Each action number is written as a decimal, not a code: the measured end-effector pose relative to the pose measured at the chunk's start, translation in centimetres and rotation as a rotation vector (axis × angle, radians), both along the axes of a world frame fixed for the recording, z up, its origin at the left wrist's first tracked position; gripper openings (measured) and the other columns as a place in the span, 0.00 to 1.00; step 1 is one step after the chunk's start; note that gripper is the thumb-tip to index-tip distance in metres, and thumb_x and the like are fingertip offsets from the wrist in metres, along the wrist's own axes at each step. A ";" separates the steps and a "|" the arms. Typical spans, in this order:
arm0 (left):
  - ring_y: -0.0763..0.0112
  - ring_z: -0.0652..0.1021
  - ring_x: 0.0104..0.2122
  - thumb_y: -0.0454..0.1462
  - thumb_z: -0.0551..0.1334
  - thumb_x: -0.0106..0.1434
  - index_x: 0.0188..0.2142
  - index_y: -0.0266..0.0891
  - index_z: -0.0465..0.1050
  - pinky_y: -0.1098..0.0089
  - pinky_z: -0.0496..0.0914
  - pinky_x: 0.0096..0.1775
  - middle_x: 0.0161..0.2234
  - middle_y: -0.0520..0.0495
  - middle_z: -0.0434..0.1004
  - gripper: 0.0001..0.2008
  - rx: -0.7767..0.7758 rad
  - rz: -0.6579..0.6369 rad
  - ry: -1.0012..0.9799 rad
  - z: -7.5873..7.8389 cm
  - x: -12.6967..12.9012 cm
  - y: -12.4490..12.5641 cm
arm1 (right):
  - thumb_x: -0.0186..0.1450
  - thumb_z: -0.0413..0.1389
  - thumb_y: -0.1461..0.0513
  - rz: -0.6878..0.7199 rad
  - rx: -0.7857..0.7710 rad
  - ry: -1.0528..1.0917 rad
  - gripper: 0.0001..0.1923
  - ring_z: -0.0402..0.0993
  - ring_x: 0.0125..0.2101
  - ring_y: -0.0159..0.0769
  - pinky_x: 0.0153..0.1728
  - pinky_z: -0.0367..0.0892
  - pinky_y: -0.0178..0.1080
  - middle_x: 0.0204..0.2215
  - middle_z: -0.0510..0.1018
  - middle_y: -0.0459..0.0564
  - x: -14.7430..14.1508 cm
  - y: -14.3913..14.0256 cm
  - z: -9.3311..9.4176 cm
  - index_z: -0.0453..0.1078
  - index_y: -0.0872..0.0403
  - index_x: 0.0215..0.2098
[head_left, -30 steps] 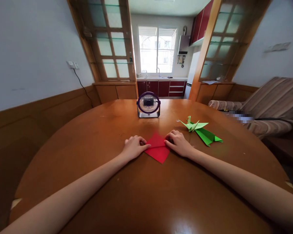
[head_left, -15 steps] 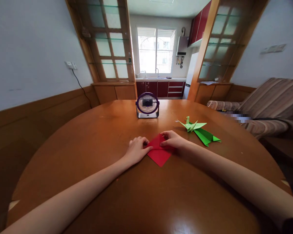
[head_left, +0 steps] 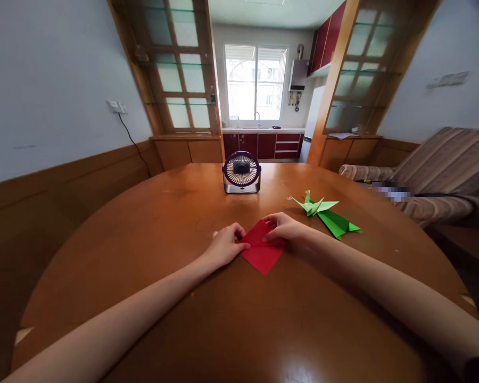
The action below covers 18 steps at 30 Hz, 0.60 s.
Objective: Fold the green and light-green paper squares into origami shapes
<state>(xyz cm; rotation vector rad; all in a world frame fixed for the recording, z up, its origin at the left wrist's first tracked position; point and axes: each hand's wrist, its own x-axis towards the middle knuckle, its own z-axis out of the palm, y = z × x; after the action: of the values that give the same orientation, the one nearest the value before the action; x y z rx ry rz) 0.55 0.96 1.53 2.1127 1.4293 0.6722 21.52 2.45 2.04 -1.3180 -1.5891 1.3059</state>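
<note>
A folded red paper [head_left: 262,254] lies flat on the round wooden table [head_left: 239,319] in front of me. My left hand [head_left: 224,246] presses its left corner with the fingertips. My right hand [head_left: 284,229] rests on its upper right part, fingers curled on the fold. Right of the hands lie a light green paper crane [head_left: 314,204] and a darker green folded paper [head_left: 337,223], touching each other.
A small purple desk fan [head_left: 241,172] stands on the table's far side, facing me. A striped sofa [head_left: 443,170] is at the right. Wooden glass-door partitions frame a kitchen with a window behind.
My right hand has slid left along the red paper's crease onto its upper part. My left hand has shifted slightly right. The paper has turned a little.
</note>
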 end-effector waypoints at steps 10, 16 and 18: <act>0.57 0.75 0.41 0.43 0.66 0.55 0.43 0.38 0.77 0.62 0.66 0.42 0.42 0.42 0.77 0.17 -0.009 -0.055 -0.010 -0.4 -0.3 0.3 | 0.39 0.64 0.70 0.070 -0.091 0.253 0.19 0.72 0.24 0.32 0.27 0.66 0.35 0.26 0.78 0.46 0.1 -0.7 -0.2 0.73 0.57 0.31; 0.66 0.76 0.33 0.47 0.66 0.56 0.38 0.35 0.73 0.69 0.68 0.35 0.35 0.45 0.78 0.18 -0.167 -0.136 -0.592 -0.6 -0.2 0.3 | 0.43 0.66 0.67 0.031 0.032 0.436 0.19 0.74 0.29 0.35 0.33 0.69 0.38 0.31 0.79 0.48 -0.3 -0.3 -0.7 0.74 0.55 0.34; 0.68 0.77 0.33 0.45 0.68 0.54 0.38 0.35 0.72 0.70 0.68 0.34 0.36 0.44 0.79 0.18 -0.237 -0.133 -0.735 -0.5 0.0 0.1 | 0.44 0.68 0.65 0.040 0.057 0.466 0.18 0.75 0.31 0.36 0.35 0.69 0.39 0.33 0.80 0.50 -0.4 -0.3 -0.4 0.74 0.55 0.35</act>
<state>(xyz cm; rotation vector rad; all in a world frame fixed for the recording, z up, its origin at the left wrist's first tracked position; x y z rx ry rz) 0.56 1.03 1.01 1.5172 0.8951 1.0273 21.12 2.17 1.60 -0.8675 -1.3174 1.4527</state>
